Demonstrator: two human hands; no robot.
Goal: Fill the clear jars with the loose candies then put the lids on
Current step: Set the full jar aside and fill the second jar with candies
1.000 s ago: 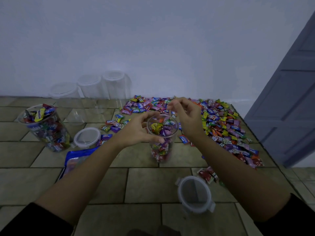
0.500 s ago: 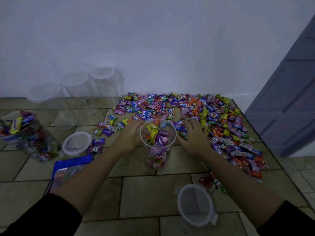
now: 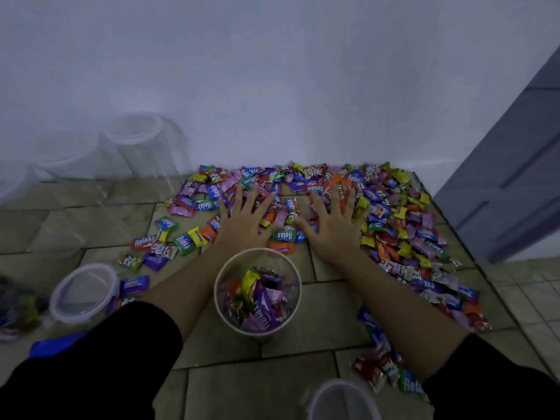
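A clear jar [image 3: 257,325], partly filled with wrapped candies, stands open on the tiled floor between my forearms. Beyond it lies a wide spread of loose candies [image 3: 394,219] along the wall. My left hand [image 3: 245,219] lies flat on the candies with fingers spread. My right hand [image 3: 333,225] lies flat beside it, fingers spread too, palm down on the pile. Neither hand grips anything. One lid [image 3: 81,294] rests on the floor at the left, and another lid [image 3: 342,401] shows at the bottom edge.
Empty clear jars [image 3: 139,147] stand against the white wall at the back left. A filled jar [image 3: 15,307] is blurred at the left edge. A blue bag [image 3: 60,344] lies by my left sleeve. A grey door [image 3: 515,177] stands at the right.
Both hands left the jar's rim, reached forward past it, and now lie flat with spread fingers on the candy pile. The camera tilted down and leaned closer.
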